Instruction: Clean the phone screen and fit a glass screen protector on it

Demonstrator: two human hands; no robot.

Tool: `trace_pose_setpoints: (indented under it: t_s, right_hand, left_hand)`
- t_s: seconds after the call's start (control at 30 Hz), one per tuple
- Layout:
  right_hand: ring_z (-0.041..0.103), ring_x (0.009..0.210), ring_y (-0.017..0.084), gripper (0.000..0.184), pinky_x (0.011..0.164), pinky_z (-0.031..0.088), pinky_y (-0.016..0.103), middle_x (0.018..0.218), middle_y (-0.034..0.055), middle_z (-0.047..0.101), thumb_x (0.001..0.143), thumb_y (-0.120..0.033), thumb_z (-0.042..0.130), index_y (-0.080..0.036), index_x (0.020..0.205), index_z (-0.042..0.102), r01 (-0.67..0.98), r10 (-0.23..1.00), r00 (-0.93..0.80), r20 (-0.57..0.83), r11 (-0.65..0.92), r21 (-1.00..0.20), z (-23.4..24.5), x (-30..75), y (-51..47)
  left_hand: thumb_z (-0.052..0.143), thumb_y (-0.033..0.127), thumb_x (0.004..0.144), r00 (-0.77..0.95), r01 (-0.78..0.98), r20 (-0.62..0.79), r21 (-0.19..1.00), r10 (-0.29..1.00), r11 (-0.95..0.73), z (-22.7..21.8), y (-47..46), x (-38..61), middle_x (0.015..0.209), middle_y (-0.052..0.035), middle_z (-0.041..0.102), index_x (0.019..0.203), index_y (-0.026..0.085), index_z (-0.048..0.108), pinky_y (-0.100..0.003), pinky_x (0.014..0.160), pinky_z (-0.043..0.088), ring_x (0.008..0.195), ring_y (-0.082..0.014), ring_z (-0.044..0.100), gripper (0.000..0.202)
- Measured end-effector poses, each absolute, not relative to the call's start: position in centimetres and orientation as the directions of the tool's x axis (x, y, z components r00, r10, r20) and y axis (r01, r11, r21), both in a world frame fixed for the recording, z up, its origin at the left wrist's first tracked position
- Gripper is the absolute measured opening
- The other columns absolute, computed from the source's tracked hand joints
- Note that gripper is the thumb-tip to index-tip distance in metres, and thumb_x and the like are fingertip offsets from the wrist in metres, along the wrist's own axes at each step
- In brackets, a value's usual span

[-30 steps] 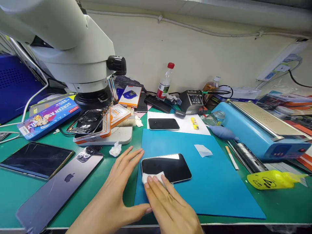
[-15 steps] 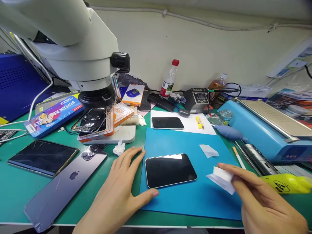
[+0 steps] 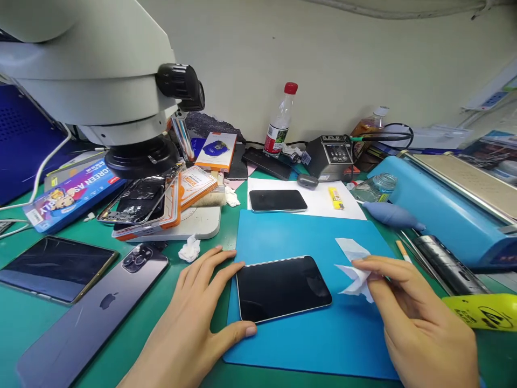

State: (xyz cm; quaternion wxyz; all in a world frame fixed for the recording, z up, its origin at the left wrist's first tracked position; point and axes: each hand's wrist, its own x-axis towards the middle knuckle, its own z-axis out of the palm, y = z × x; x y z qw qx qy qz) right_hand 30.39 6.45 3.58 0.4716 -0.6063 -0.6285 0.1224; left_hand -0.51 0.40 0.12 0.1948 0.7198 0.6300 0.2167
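Observation:
A black-screened smartphone (image 3: 285, 291) lies face up, slightly tilted, on the blue mat (image 3: 278, 350). My left hand (image 3: 202, 307) rests at its left end, fingers spread; the index fingertip is by the upper left corner and the thumb by the lower one. Whether they press on the phone I cannot tell. My right hand (image 3: 412, 312) pinches a folded white tissue (image 3: 357, 280) between thumb and fingers, just right of the phone and above the mat. Behind that tissue, another flat piece of white tissue (image 3: 350, 249) lies on the mat.
On the left are a purple phone (image 3: 97, 312), a dark tablet-like device (image 3: 56, 267), crumpled tissue (image 3: 189, 249) and a microscope (image 3: 105, 81) overhead. A second phone (image 3: 278, 200) sits on white paper behind the mat. At right are a blower bulb (image 3: 391, 214), yellow bottle (image 3: 484, 311) and blue machine (image 3: 448, 210).
My right hand has moved left with the tissue, closer to the phone. The tissue is more spread out at its end. My left hand has stayed beside the phone; the view has shifted slightly.

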Motion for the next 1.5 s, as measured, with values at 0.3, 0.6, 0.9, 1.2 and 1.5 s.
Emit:
trace_pose_setpoints:
  t_s: [0.3, 0.6, 0.9, 1.2, 1.5]
  right_hand:
    - [0.072, 0.116, 0.019, 0.023, 0.098, 0.057, 0.028, 0.116, -0.0048, 0.079, 0.100, -0.039, 0.059, -0.036, 0.102, 0.082, 0.665, 0.874, 0.249, 0.416, 0.158, -0.730, 2.7, 30.5, 6.7]
    - [0.066, 0.136, 0.019, 0.030, 0.116, 0.050, 0.033, 0.133, -0.0075, 0.077, 0.101, -0.030, 0.054, -0.038, 0.108, 0.082, 0.677, 0.874, 0.207, 0.439, 0.196, -0.710, 2.3, 30.5, 6.6]
    - [0.062, 0.147, 0.024, 0.030, 0.119, 0.055, 0.044, 0.130, -0.0081, 0.080, 0.109, -0.044, 0.056, -0.043, 0.130, 0.078, 0.682, 0.910, -0.028, 0.413, 0.320, -0.658, 2.3, 29.8, 5.6]
    - [0.072, 0.132, 0.026, 0.031, 0.105, 0.065, 0.043, 0.134, -0.0060, 0.079, 0.110, -0.048, 0.056, -0.040, 0.134, 0.074, 0.779, 0.826, -0.210, 0.524, 0.465, -0.420, 1.3, 30.4, 6.1]
    - [0.071, 0.133, 0.032, 0.046, 0.103, 0.066, 0.054, 0.139, 0.0029, 0.077, 0.112, -0.056, 0.050, -0.028, 0.146, 0.065, 0.798, 0.732, -0.367, 0.574, 0.565, -0.211, 0.1, 29.9, 7.0]
  left_hand:
    - [0.076, 0.040, 0.098, 0.055, 0.768, 0.140, 0.627, 0.989, -0.132, 0.3, -0.1, 0.4, 0.164, 0.0005, 0.059, 0.155, 0.049, 0.049, -0.063, 0.122, 0.050, 0.161, -0.0365, 0.044, 0.063]
    - [0.073, 0.049, 0.102, 0.066, 0.745, 0.053, 0.661, 0.996, -0.085, -0.3, -0.3, -0.6, 0.166, 0.0007, 0.054, 0.157, 0.057, 0.040, -0.067, 0.116, 0.054, 0.156, -0.0390, 0.046, 0.065]
    - [0.074, 0.037, 0.101, 0.029, 0.670, -0.006, 0.742, 1.000, -0.015, 0.3, -0.3, -0.1, 0.151, 0.0013, 0.063, 0.156, 0.061, 0.043, -0.062, 0.115, 0.053, 0.139, -0.0343, 0.059, 0.068]
    - [0.075, 0.028, 0.102, 0.053, 0.636, 0.026, 0.770, 0.998, -0.053, 0.8, -0.1, 0.1, 0.142, 0.0046, 0.067, 0.166, 0.066, 0.025, -0.053, 0.124, 0.046, 0.142, -0.0269, 0.056, 0.090]
    - [0.072, 0.039, 0.106, 0.125, 0.602, 0.084, 0.785, 0.989, -0.143, 1.4, -0.5, 0.0, 0.167, 0.0021, 0.052, 0.170, 0.057, 0.028, -0.047, 0.127, 0.044, 0.154, -0.0257, 0.048, 0.080]
